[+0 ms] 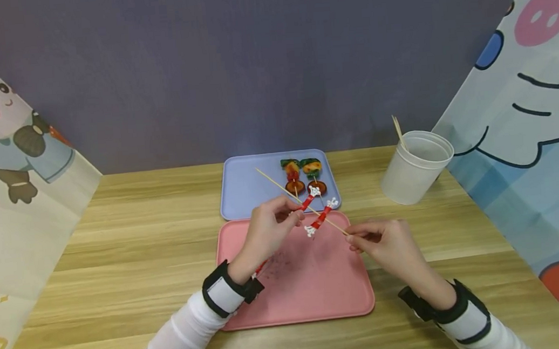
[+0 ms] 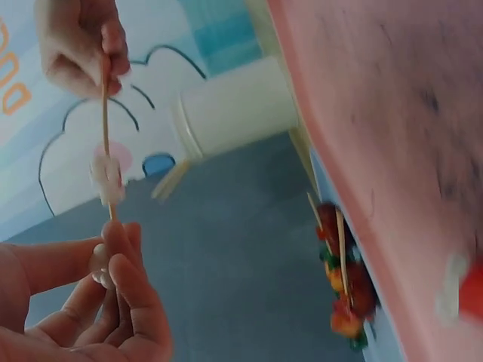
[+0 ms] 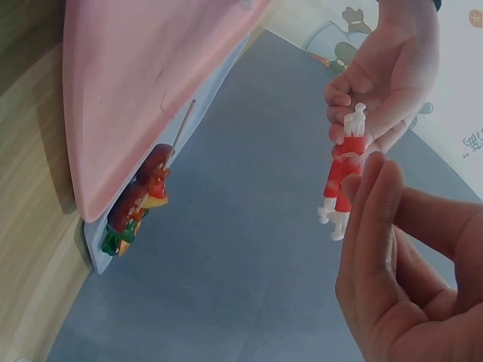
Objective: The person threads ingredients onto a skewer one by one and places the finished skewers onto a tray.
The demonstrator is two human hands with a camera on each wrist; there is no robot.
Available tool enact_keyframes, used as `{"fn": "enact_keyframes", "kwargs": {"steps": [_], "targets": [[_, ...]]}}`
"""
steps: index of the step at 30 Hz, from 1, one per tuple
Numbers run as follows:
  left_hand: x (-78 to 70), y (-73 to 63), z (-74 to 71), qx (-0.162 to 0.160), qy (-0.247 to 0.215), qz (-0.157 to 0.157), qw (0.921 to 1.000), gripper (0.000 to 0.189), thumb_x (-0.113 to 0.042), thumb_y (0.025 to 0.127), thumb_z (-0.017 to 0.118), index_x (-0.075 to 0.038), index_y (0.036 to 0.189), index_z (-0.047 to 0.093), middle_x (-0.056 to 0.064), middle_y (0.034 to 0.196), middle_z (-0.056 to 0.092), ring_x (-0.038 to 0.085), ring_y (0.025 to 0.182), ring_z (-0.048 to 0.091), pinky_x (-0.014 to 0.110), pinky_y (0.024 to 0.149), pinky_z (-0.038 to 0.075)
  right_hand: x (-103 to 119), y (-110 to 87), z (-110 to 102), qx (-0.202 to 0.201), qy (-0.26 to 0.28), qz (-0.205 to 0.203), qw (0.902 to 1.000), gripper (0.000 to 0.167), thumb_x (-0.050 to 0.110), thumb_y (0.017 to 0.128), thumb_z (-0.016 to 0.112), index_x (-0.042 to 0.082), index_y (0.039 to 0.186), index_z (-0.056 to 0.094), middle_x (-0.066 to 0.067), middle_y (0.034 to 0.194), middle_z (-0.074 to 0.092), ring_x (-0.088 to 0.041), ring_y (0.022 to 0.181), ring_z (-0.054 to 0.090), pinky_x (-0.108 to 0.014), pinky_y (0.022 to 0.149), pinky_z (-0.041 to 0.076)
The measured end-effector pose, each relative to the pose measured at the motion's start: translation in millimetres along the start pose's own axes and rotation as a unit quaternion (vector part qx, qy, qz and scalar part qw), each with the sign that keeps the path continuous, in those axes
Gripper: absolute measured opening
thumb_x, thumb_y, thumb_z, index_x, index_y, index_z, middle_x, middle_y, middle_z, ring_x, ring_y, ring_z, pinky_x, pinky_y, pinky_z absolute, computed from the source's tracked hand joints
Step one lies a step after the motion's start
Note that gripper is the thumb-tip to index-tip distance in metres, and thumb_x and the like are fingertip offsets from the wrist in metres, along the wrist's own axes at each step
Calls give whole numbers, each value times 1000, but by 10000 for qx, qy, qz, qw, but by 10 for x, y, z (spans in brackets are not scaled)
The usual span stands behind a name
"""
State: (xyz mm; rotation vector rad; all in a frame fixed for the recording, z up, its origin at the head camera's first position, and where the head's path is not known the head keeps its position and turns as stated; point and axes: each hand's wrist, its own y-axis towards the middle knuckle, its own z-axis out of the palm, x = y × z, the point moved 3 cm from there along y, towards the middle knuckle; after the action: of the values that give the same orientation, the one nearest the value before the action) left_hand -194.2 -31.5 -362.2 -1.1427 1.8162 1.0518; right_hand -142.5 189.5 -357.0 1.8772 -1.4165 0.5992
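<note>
A thin bamboo skewer slants across the space between my two hands, above the pink tray. Two red pieces with frilly white ends sit side by side on it. My left hand pinches the nearer red-and-white piece between thumb and fingers. The other piece lies further along, towards my right hand, which pinches the skewer's lower end. In the left wrist view, white nubs show between the left fingers. A third red piece lies on the pink tray, mostly hidden by my left wrist.
Behind the pink tray, a blue tray carries two finished-looking skewers of toy food with green, orange, red and brown pieces. At the back right stands a white tub with several sticks in it. A grey wall closes off the back.
</note>
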Motion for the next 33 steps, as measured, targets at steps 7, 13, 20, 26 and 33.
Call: {"fn": "enact_keyframes", "kwargs": {"steps": [7, 13, 20, 26, 33], "targets": [[-34, -11, 39, 89, 20, -166, 9998, 7, -11, 88, 66, -7, 91, 70, -1, 83, 71, 12, 69, 66, 26, 66, 54, -20, 12, 23, 37, 53, 8, 10000, 9, 3, 78, 75, 6, 87, 75, -3, 73, 72, 0, 56, 64, -21, 50, 53], [-33, -1, 44, 119, -67, -181, 9997, 6, -10, 88, 65, -7, 91, 70, -1, 83, 71, 18, 70, 67, 27, 67, 54, -24, 11, 23, 52, 162, 8, 9999, 9, 1, 78, 75, 4, 87, 75, -5, 73, 72, 0, 55, 64, -21, 50, 53], [-7, 24, 0, 325, 189, -9, 9993, 11, -20, 92, 62, -12, 93, 70, -2, 80, 69, 13, 70, 65, 25, 64, 52, -46, 14, 5, 92, 206, 183, 9996, 10, 3, 79, 74, 4, 88, 75, -6, 75, 73, -6, 57, 66, -23, 51, 54], [96, 20, -250, 699, 1341, 57, 9885, 11, -27, 89, 66, -19, 93, 72, -7, 84, 68, 9, 78, 60, 30, 71, 51, -207, 11, -35, -2, 265, 205, 9994, 11, -2, 79, 73, 1, 89, 75, -11, 79, 73, -4, 59, 67, -26, 53, 56], [380, -176, -590, 1174, 2271, -540, 9653, 16, -9, 83, 67, -6, 98, 72, 9, 95, 68, 24, 90, 61, 39, 79, 51, -461, -23, -147, -92, 214, 441, 9988, 13, -6, 81, 68, -5, 93, 73, -15, 78, 72, 2, 60, 65, -31, 55, 57]]}}
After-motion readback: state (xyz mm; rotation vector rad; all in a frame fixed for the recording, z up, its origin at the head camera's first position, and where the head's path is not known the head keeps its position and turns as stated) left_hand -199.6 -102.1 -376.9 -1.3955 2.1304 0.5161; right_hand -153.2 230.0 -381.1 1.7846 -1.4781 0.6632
